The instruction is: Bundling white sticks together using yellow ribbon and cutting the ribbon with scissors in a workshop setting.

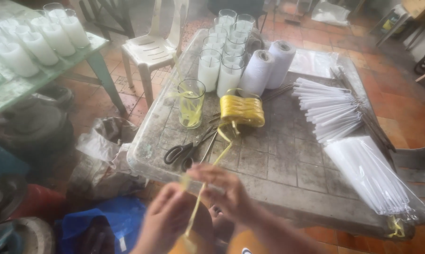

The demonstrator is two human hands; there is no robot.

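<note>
Yellow ribbon (pixel 208 176): a thin flat strand running from the yellow roll (pixel 242 112) on the table (pixel 278 164) down over the near edge to both hands, w/ its tail hanging below them.

Head view, hands: left hand (pixel 168 221) is low at the bottom edge, fingers curled, strand passing by its fingertips; blurred, so can't tell how tight the grip is. Right hand (pixel 224 193) sits just above and to the right, fingers pinched together on the strand near the table's front edge. Hands are close, nearly touching.

Head view, table: grey, worn, grid-patterned top. Black-handled scissors (pixel 190 148) lie near the front-left, blades pointing toward the roll. Behind them a clear glass (pixel 191 103) w/ yellow ribbon scraps inside. Further back, a cluster of glass candles (pixel 224 49) filled w/ white wax, in rows. Beside those, two white thread cones (pixel 269 66), leaning together. Right side: a fan of white paper cones (pixel 330 108), and nearer, a bundle of clear plastic sleeves (pixel 372 178) tied w/ yellow at the corner.

Head view, surroundings: white plastic chair (pixel 151 47) behind the table. At left, a green table (pixel 38 80) w/ more white candles in glasses. Tiled reddish floor; blue bag (pixel 109 218) lower left.
</note>
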